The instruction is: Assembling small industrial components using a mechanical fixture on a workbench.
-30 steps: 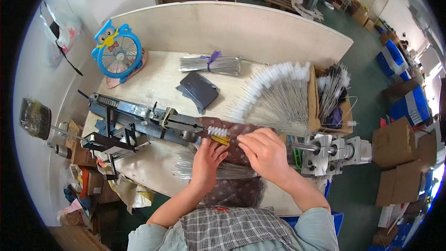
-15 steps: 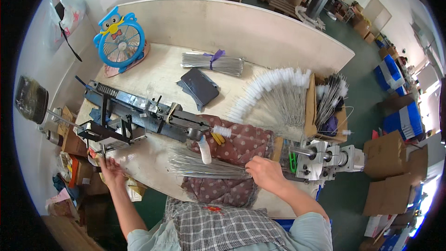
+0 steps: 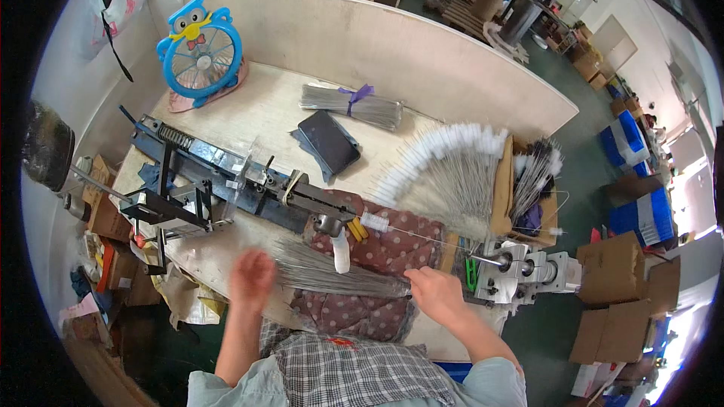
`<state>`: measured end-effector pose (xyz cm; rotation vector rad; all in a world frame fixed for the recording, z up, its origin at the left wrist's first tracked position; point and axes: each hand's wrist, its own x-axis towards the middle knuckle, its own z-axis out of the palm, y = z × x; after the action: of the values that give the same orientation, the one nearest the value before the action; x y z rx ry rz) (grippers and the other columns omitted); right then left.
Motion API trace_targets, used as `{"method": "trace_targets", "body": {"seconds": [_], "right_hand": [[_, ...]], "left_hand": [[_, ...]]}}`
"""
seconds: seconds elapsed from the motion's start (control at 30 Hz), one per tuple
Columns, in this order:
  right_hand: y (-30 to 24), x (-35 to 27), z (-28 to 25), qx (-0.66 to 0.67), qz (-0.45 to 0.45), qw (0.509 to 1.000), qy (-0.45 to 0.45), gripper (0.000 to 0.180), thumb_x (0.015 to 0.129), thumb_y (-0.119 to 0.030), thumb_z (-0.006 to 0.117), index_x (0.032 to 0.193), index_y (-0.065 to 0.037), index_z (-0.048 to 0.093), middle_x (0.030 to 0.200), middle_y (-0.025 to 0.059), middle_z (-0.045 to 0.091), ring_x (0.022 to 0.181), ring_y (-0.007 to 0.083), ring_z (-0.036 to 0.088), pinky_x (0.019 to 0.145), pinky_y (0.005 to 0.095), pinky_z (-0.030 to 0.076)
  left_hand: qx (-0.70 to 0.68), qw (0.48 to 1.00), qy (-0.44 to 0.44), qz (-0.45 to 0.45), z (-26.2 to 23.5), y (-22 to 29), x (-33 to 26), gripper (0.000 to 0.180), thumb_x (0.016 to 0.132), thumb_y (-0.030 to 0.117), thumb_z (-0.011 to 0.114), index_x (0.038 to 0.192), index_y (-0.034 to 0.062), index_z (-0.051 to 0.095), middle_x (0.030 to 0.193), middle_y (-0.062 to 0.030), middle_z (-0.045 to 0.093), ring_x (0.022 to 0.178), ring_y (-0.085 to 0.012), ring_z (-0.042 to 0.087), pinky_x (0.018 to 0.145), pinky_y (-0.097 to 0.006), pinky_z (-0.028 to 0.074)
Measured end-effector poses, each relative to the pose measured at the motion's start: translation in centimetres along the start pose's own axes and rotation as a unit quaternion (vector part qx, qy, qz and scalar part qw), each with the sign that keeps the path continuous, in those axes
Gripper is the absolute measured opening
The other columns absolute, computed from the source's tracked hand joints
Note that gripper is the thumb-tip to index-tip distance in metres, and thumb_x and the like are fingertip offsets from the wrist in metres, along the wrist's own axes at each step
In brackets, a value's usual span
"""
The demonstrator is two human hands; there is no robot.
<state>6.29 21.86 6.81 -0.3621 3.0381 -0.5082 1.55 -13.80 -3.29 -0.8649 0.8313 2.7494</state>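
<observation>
My left hand (image 3: 253, 277), smeared by motion, hovers near the left ends of a bundle of thin metal wires (image 3: 332, 271). My right hand (image 3: 440, 294) is closed, thumb and fingers pinched at the bundle's right end; what lies between the fingertips is too small to make out. Beyond the bundle, a small white-bristled brush (image 3: 375, 221) sits at the end of a long black metal machine (image 3: 290, 193). Its thin wire stretches right toward a silver spindle unit (image 3: 520, 271). Below the brush hangs a white-wrapped handle (image 3: 341, 253). Brown dotted padded cloth (image 3: 411, 245) lies under the wires.
Finished white brushes (image 3: 445, 151) fan out beside a cardboard box (image 3: 504, 188). Behind the machine lie a dark phone (image 3: 330, 140) and a tied wire bundle (image 3: 377, 108). A blue owl-shaped fan (image 3: 202, 60) stands back left. Yellow-handled pliers (image 3: 358, 229) rest near the brush.
My left hand has moved right, from beside the black metal frame toward the wire bundle. My right hand stays at the bundle's end. The brush's wire now shows clearly. The view has shifted slightly.
</observation>
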Motion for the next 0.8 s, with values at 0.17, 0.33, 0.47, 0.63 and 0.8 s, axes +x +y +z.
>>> {"method": "trace_targets", "body": {"seconds": [0.17,0.33,0.47,0.63,0.8], "right_hand": [[0.3,-0.3,0.8,-0.018,-0.038,0.999,0.009,0.022,0.072,-0.007,0.062,0.094,-0.009,0.059,0.080,0.0068,0.055,0.074,0.0246,0.062,0.060,0.0376,0.051],[-0.2,1.1,1.5,-0.010,-0.041,0.998,0.043,0.020,0.072,-0.004,0.060,0.091,-0.008,0.056,0.083,0.0081,0.054,0.075,0.0256,0.060,0.061,0.0377,0.051],[-1.2,0.8,0.7,-0.009,-0.040,0.996,0.073,0.020,0.070,-0.001,0.058,0.089,-0.006,0.055,0.083,0.0093,0.052,0.081,0.0260,0.058,0.062,0.0374,0.051],[-1.8,0.6,-4.2,-0.150,-0.003,0.989,0.019,0.022,0.074,-0.002,0.058,0.095,-0.007,0.057,0.089,0.0084,0.054,0.076,0.0283,0.057,0.066,0.0347,0.052],[2.1,0.6,-10.7,-0.186,0.024,0.960,0.207,0.019,0.075,0.000,0.060,0.094,-0.002,0.058,0.082,0.0119,0.054,0.076,0.0303,0.057,0.062,0.0384,0.048]], "left_hand": [[0.254,0.951,-0.176,0.012,10.6,-7.8,-2.7,0.036,0.085,0.015,0.056,0.119,0.0048,0.050,0.115,-0.0083,0.056,0.108,-0.0171,0.052,0.092,-0.029,0.039],[0.095,0.970,-0.127,-0.182,18.7,-9.1,-6.7,0.012,0.089,0.018,0.054,0.091,0.0083,0.048,0.078,-0.0034,0.053,0.068,-0.0178,0.054,0.068,-0.034,0.047],[-0.192,0.902,-0.216,-0.320,19.4,-0.3,-7.7,0.032,0.092,0.037,0.046,0.091,0.0059,0.050,0.065,-0.0027,0.055,0.060,-0.0169,0.055,0.063,-0.033,0.047],[0.123,0.956,-0.180,-0.198,15.3,-0.9,-8.6,0.032,0.094,0.033,0.046,0.091,0.0034,0.057,0.071,-0.0015,0.058,0.056,-0.0149,0.053,0.062,-0.033,0.046],[0.303,0.850,-0.352,-0.248,17.6,-3.6,-7.8,0.025,0.094,0.022,0.046,0.100,0.0006,0.059,0.086,-0.0093,0.065,0.064,-0.0192,0.060,0.064,-0.032,0.049]]}}
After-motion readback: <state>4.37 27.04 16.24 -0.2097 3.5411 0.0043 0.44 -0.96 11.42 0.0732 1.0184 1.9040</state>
